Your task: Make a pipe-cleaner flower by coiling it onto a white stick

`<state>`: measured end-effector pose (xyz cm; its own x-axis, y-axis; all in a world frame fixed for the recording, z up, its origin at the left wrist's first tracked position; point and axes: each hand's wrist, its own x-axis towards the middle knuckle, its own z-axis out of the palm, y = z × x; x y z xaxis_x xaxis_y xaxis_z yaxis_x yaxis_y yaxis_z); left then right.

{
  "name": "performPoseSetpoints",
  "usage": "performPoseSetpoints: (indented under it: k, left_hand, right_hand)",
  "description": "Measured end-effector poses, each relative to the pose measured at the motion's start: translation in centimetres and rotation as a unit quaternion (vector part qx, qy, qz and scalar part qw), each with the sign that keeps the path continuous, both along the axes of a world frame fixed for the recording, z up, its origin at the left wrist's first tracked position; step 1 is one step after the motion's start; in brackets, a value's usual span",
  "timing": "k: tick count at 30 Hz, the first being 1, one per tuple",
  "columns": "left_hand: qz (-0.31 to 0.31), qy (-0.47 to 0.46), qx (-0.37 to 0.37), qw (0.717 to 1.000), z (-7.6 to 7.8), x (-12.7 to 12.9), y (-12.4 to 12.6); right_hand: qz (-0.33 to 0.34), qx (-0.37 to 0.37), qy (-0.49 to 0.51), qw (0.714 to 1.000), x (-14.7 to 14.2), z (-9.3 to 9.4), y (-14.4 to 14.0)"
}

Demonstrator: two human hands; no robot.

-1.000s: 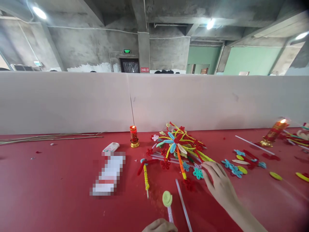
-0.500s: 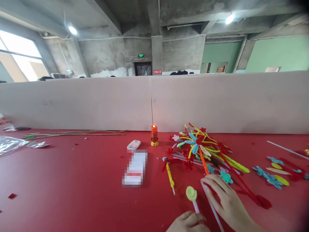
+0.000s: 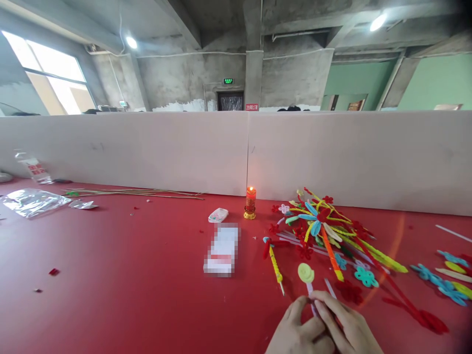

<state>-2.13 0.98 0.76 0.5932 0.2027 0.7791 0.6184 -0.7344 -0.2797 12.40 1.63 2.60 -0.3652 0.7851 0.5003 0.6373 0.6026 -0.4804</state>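
Observation:
Just above the red table, a pipe-cleaner flower with a pale yellow-green coiled head [image 3: 306, 273] and a lilac-white stem stands between my hands. My left hand [image 3: 300, 329] is closed round the lower stem, its fingertips bent in. From the right, my right hand [image 3: 346, 324] pinches the same stem just below the coil. A pale stick [image 3: 330, 288] shows beyond the right fingers; its lower part is hidden behind that hand, and I cannot tell whether the hand touches it. Left of the coil lies a yellow-wrapped stick [image 3: 275, 265] with a red and blue tip.
A lit red candle [image 3: 250, 200] on a gold base stands near the white partition [image 3: 165, 152]. Fuzzy pipe-cleaner flowers [image 3: 320, 219] are heaped to the right, more blue flowers [image 3: 438, 282] farther right. Thin sticks [image 3: 136, 192], a clear plastic bag [image 3: 35, 202] and a bottle [image 3: 35, 167] lie left.
My right hand has left the upper end of the pale stick and come left to the coiled flower's stem. Both hands now meet there. The whole view has shifted left.

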Motion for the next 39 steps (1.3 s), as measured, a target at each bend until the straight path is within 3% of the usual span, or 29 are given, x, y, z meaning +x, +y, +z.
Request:
performPoseSetpoints:
  k: [5,9,13,16,20,29,33,39]
  left_hand:
    - [0.017,-0.017,-0.001,1.0,-0.2,0.1,0.0]
    - [0.005,-0.048,0.004,0.999,-1.0,0.4,0.2]
    - [-0.03,-0.114,-0.035,0.992,-1.4,0.5,0.3]
    - [-0.027,-0.098,-0.054,0.993,-1.7,0.5,0.4]
    - [-0.025,-0.091,-0.052,0.994,-2.3,0.6,0.6]
    - [-0.028,-0.09,-0.052,0.994,-2.6,0.8,0.6]
    - [-0.04,-0.114,-0.053,0.991,-2.8,0.8,0.6]
    - [-0.024,-0.052,-0.091,0.994,-3.9,0.9,0.8]
  right_hand:
    - [0.007,-0.017,-0.009,1.0,-0.2,0.4,-0.3]
    - [-0.007,0.018,-0.034,0.999,0.5,0.2,0.4]
    - [-0.113,0.021,-0.05,0.992,2.6,0.4,3.4]
    - [-0.224,0.015,-0.109,0.968,4.3,0.8,7.1]
    - [-0.286,-0.004,-0.142,0.947,5.3,1.0,11.6]
    - [-0.27,-0.042,-0.169,0.947,4.5,-0.2,15.0]
    - [-0.27,-0.033,-0.156,0.95,3.9,0.2,15.2]
    - [-0.242,-0.003,-0.11,0.964,3.2,1.4,14.6]
